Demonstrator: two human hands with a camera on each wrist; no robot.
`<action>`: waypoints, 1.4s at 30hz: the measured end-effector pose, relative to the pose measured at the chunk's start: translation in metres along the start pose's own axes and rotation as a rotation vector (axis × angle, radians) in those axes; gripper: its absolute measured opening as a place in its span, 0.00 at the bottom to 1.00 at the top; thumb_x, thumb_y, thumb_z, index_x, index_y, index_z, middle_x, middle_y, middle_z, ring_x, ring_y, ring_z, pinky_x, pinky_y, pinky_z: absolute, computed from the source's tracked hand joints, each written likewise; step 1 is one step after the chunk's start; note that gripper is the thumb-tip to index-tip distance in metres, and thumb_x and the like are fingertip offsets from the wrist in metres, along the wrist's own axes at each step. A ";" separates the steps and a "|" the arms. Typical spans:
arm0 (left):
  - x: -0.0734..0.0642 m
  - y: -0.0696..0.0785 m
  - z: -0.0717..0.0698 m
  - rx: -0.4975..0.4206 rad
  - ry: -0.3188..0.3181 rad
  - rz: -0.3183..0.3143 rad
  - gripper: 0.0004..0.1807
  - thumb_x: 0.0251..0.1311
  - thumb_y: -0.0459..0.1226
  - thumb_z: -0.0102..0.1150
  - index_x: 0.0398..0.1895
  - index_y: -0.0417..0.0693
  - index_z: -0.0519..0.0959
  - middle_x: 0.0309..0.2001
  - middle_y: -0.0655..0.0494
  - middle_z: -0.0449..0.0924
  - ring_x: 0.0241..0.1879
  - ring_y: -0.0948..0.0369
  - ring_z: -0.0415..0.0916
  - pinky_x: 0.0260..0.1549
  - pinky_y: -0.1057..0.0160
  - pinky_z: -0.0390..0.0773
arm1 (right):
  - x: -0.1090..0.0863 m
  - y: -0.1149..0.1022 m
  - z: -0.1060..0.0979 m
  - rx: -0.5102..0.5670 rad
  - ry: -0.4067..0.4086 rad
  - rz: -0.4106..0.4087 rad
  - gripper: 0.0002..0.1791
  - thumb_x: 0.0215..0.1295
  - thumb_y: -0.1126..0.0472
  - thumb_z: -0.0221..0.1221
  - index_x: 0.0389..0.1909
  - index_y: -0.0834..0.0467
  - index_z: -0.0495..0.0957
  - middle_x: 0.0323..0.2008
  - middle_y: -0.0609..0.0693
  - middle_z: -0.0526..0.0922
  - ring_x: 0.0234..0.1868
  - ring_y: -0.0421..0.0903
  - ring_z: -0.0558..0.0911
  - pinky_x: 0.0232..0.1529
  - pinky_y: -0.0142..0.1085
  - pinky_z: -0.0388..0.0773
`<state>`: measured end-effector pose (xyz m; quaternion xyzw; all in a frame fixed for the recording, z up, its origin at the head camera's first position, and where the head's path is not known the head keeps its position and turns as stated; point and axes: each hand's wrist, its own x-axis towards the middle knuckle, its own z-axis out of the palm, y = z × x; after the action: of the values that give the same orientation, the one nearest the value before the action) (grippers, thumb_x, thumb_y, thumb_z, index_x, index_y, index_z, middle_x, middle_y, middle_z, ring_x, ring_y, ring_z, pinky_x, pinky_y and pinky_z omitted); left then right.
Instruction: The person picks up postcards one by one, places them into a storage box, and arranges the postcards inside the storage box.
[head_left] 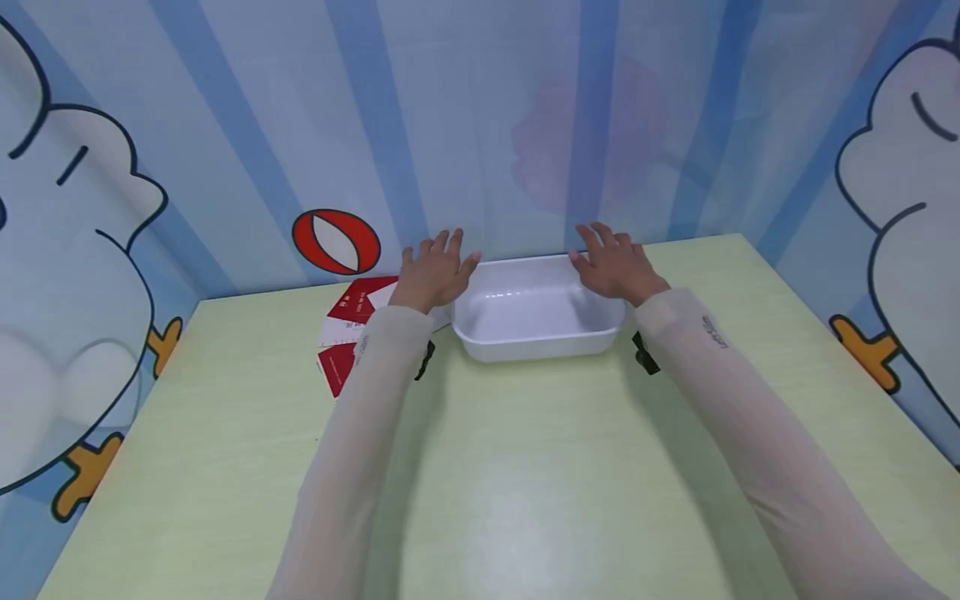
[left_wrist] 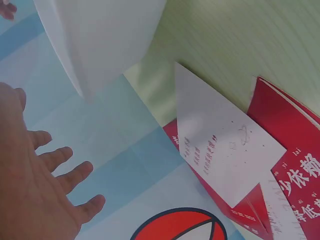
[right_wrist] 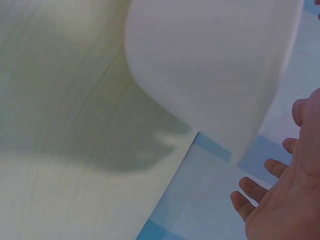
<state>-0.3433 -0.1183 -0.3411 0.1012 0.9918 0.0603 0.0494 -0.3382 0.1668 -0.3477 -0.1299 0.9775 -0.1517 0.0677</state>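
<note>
A white rectangular plastic basin (head_left: 536,343) stands at the back of the table, close to the wall. My left hand (head_left: 432,275), fingers spread, is by its left end and holds nothing. Over the basin's right end is my right hand (head_left: 615,265), also with spread fingers and nothing in its grasp. In the left wrist view the left hand (left_wrist: 37,175) shows apart from the basin wall (left_wrist: 105,45). The right wrist view likewise has a gap between the right hand (right_wrist: 287,185) and the basin side (right_wrist: 210,65).
Red and white printed cards (head_left: 358,300) lie partly overlapping left of the basin, some hidden behind the left forearm. A pale green wood-grain table (head_left: 510,467) spreads in front. Blue striped cloth walls (head_left: 480,125) with cartoon figures enclose the back and both sides.
</note>
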 end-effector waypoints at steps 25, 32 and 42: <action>-0.011 -0.025 0.012 -0.038 0.018 -0.043 0.38 0.76 0.58 0.25 0.80 0.49 0.43 0.80 0.45 0.45 0.78 0.43 0.45 0.74 0.36 0.49 | -0.002 0.021 0.020 0.006 -0.035 0.080 0.37 0.79 0.43 0.31 0.78 0.62 0.39 0.74 0.71 0.46 0.73 0.73 0.49 0.70 0.66 0.53; -0.014 -0.033 0.015 -0.053 0.019 -0.066 0.38 0.76 0.58 0.28 0.80 0.48 0.43 0.80 0.45 0.46 0.78 0.43 0.46 0.74 0.36 0.49 | 0.000 0.021 0.022 0.056 -0.046 0.090 0.38 0.79 0.44 0.31 0.78 0.63 0.36 0.74 0.74 0.45 0.73 0.74 0.47 0.70 0.66 0.54; -0.021 -0.044 0.011 -0.040 0.047 -0.075 0.37 0.76 0.57 0.31 0.80 0.48 0.45 0.79 0.43 0.47 0.77 0.42 0.47 0.73 0.35 0.50 | 0.004 0.019 0.023 0.119 -0.064 0.085 0.37 0.79 0.46 0.30 0.78 0.64 0.34 0.74 0.77 0.44 0.74 0.75 0.46 0.71 0.65 0.54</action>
<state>-0.3302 -0.1640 -0.3560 0.0615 0.9944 0.0808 0.0305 -0.3429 0.1765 -0.3757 -0.0890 0.9687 -0.2023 0.1130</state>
